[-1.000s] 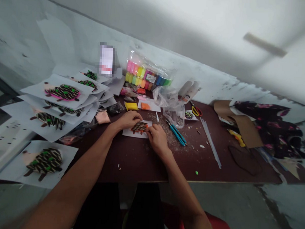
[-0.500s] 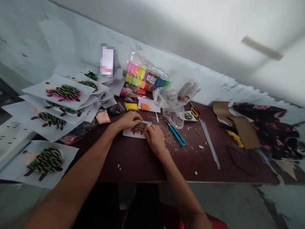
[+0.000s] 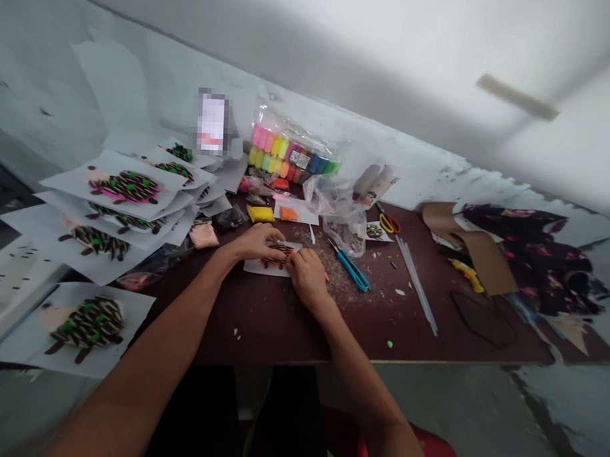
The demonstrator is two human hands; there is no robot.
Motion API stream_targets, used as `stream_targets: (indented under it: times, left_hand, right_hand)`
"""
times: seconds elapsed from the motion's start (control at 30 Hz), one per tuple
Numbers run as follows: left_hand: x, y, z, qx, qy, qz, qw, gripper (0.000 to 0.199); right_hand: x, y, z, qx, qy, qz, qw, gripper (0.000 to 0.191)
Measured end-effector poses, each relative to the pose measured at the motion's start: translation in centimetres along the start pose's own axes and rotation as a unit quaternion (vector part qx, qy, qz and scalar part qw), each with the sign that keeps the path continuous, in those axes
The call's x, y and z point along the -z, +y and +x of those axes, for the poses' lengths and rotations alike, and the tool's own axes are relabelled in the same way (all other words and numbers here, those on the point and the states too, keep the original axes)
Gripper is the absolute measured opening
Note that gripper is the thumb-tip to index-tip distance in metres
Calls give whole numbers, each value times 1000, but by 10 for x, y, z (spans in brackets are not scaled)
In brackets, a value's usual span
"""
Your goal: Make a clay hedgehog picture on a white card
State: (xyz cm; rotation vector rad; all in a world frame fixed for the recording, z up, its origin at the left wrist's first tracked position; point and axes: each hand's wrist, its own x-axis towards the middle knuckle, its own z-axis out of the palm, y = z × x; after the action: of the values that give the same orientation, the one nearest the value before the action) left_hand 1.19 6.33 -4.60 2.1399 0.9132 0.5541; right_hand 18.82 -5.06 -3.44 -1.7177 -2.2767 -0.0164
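Observation:
A small hedgehog figure [image 3: 279, 255] with dark, pale-edged spines and an orange border lies on a white card [image 3: 253, 266] in front of me. My left hand [image 3: 257, 242] rests over the card's upper left, thumb stretched onto the hedgehog and forefinger apart from it. At the hedgehog's right end, my right hand [image 3: 309, 275] has its fingers curled together; whatever is between them is hidden. Just beyond lie yellow clay [image 3: 260, 214] and orange clay [image 3: 288, 214]. Blue-handled pliers or snips [image 3: 352, 269] lie right of my right hand.
Hedgehog cards [image 3: 124, 185] are stacked at the left. A bag of coloured clay [image 3: 292, 151] leans on the wall. Scissors [image 3: 389, 223], clear sticks [image 3: 417, 286], a yellow glue gun [image 3: 467, 275] and brown cardboard [image 3: 491, 262] lie rightward. Scraps litter the table [image 3: 291, 328].
My left thumb and forefinger have spread apart over the hedgehog. My right hand has barely moved at its right end. The whole view has shifted slightly.

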Motion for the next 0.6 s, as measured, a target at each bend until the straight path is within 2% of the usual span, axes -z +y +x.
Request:
stream_targets:
  times: [0.27, 0.43, 0.6]
  left_hand:
    - [0, 5, -2, 11, 4, 51, 999, 47]
    - [-2, 6, -2, 22, -15, 51, 998, 50]
    - [-3, 1, 0, 6, -7, 76, 997, 48]
  right_hand:
    - [2, -2, 2, -1, -22, -20, 1000, 20]
    - [1, -2, 3, -1, -35, -21, 999, 21]
    - [0, -1, 3, 1, -36, -25, 999, 21]
